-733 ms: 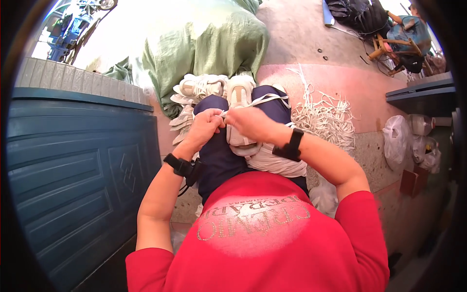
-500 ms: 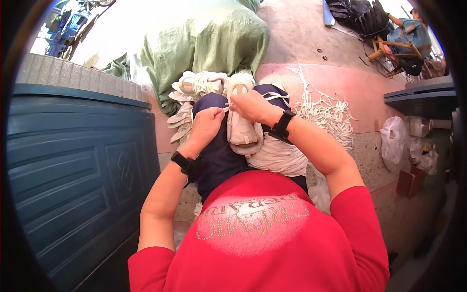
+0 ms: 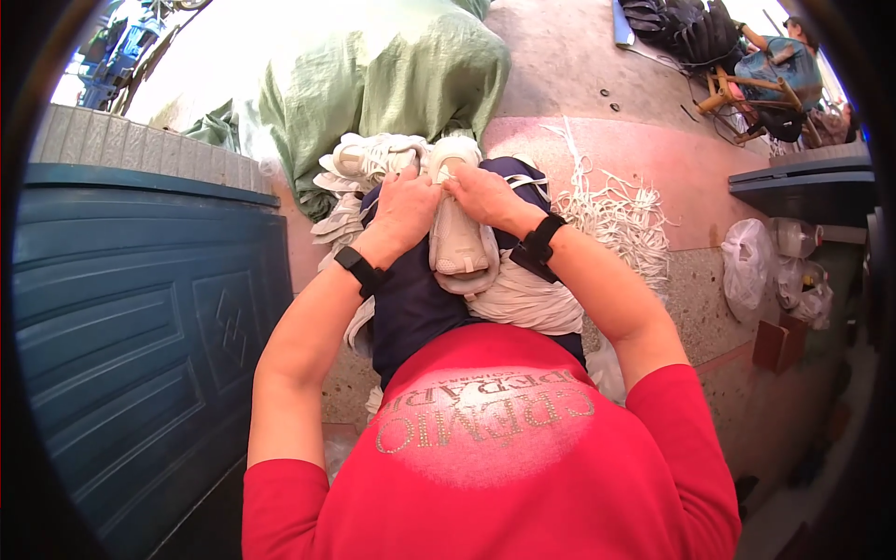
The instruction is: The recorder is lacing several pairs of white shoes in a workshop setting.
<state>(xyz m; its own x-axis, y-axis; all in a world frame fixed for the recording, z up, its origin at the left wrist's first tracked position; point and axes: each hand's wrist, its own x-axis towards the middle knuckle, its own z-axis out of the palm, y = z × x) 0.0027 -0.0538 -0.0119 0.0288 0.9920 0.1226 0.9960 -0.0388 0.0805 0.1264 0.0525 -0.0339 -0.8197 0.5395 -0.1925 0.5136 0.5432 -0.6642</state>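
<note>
A pale beige-white sneaker [image 3: 459, 245] lies between my knees, its heel toward me. My left hand [image 3: 407, 207] is at the left side of its lacing area, fingers closed in a pinch. From the other side my right hand [image 3: 487, 198] reaches over the same spot, thumb and fingers pinched too. A bit of white shoelace shows between the fingertips; most of it is hidden by the hands. Beyond the left knee sit more pale sneakers [image 3: 375, 155], stacked together. A bundle of white laces [image 3: 527, 299] rests by my right thigh.
A loose heap of white laces [image 3: 616, 219] spreads on the floor at right. Ahead stands a large load under a green cover [image 3: 401, 70]. A blue panelled door [image 3: 149, 308] flanks my left. Plastic bags [image 3: 749, 266] lie right; another person [image 3: 789, 70] sits far right.
My left hand has moved up and right, from holding a lace out to the left to the sneaker's lacing area. The right hand stays over the sneaker, its fingers lower on it.
</note>
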